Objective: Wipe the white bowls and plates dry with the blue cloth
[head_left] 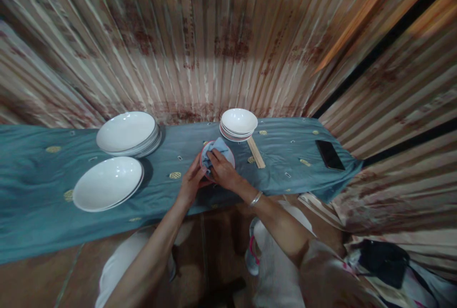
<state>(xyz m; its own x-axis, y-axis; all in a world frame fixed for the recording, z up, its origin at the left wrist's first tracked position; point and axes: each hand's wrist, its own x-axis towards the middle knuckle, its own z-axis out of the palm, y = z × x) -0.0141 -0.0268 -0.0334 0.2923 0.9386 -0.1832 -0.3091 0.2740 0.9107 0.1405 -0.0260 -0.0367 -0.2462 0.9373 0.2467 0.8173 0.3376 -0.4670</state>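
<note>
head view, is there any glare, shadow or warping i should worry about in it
Head view: small bright glints on the rear plate stack and the front plates, none on the blue cloth; head view: soft shadows just right of both sets of plates, dim floor; head view, toward the edges: curtain looks stretched and soft.

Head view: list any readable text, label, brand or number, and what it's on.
Readable text: none.
Curtain: character-like vertical columns, too blurred to read.
Tablecloth: tiny rectangular marks, too small to make out.
Held bowl, blue cloth, black phone: no lettering visible.
</note>
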